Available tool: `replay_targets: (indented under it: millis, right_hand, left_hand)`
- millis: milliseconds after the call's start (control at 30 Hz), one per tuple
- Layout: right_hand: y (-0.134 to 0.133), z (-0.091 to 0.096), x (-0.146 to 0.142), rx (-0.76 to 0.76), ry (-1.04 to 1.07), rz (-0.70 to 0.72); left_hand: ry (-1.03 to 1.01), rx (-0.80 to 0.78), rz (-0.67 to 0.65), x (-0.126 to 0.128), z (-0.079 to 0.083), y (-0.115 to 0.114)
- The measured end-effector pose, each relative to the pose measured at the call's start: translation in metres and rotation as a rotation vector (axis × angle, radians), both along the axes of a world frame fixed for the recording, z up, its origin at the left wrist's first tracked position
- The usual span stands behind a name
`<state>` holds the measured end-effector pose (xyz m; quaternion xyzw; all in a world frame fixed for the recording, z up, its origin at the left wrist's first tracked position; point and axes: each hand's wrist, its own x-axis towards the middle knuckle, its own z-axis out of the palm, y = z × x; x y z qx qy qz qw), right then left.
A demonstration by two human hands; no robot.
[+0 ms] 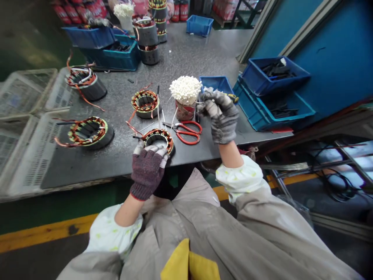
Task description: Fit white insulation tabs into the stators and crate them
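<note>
My left hand (148,167), in a dark purple knit glove with pale fingertips, grips the near rim of a stator (171,144) with copper windings at the table's front edge. My right hand (220,114), in a grey glove, is raised with its fingers pinched together beside a bundle of thin white ties (185,89). A thin pale strand shows near its fingertips; whether it is held is unclear. The bundle stands upright in a worn reddish can (185,111). Red-handled scissors (189,132) lie between the stator and my right hand. White strands stand up behind the held stator.
Other stators lie on the dark table (122,163): one behind (145,104), two at left (90,133). More are stacked at the back (146,33). Blue bins (275,76) with black pieces stand at right; others (122,58) stand back left. White plastic crates (32,155) border the left side.
</note>
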<state>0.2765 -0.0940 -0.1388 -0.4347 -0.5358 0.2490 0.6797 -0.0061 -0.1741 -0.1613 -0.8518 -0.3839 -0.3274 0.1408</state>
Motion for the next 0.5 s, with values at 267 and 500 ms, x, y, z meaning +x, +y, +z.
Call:
replay_targets:
  millis: [267, 500]
  right_hand:
    - [-0.137, -0.023, -0.03, 0.012, -0.346, 0.49]
    - [-0.132, -0.044, -0.047, -0.089, -0.27, 0.65]
  left_hand:
    - [-0.006, -0.323, 0.094, -0.002, 0.005, 0.003]
    - [0.033, -0.349, 0.079, -0.004, 0.008, 0.006]
